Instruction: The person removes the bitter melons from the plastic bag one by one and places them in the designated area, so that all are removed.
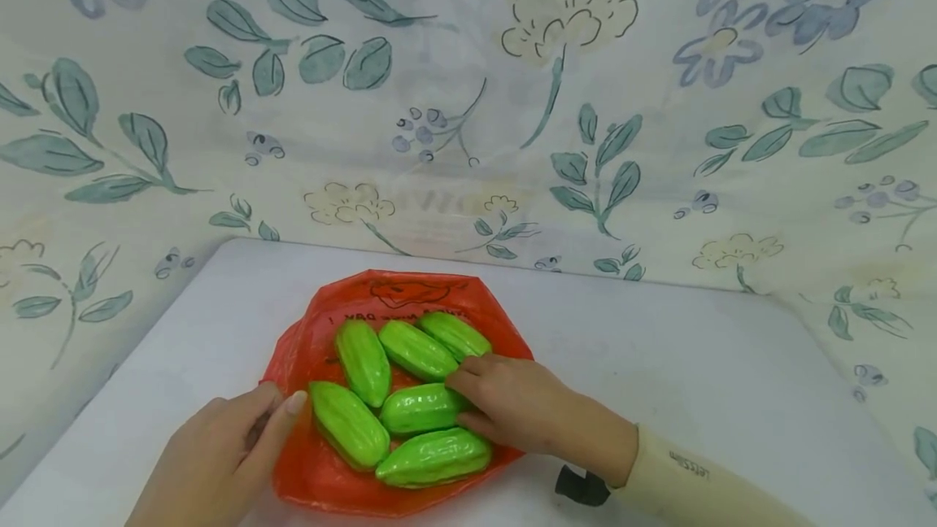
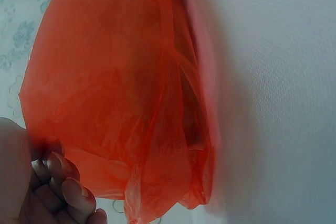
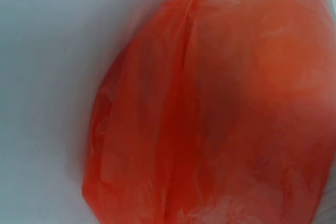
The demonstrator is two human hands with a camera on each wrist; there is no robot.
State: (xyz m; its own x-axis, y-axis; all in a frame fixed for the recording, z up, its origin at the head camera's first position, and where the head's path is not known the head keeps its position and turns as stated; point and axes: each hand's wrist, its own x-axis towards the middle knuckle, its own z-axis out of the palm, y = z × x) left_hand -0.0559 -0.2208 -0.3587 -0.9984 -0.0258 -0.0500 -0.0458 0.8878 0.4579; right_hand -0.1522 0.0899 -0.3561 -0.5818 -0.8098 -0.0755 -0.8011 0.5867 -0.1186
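A red plastic bag [image 1: 322,490] lies spread wide on the table, with several glossy green, ridged, oblong fruits [image 1: 347,425] inside. At its left rim my left hand [image 1: 212,454] pinches the plastic between thumb and fingers; the left wrist view shows the curled fingers [image 2: 79,195] against the bag's side [image 2: 105,77]. My right hand [image 1: 523,401] reaches in over the right rim. Its thumb and fingers close about the right end of a middle green fruit [image 1: 420,409], partly hiding that end. Only the bag's outer side [image 3: 220,103] fills the right wrist view, hiding the right hand there.
The white table [image 1: 644,356] extends around the bag. Behind it and at both sides hangs a floral-patterned cloth [image 1: 454,210]. A small black object [image 1: 581,486] lies beside the right sleeve [image 1: 695,478].
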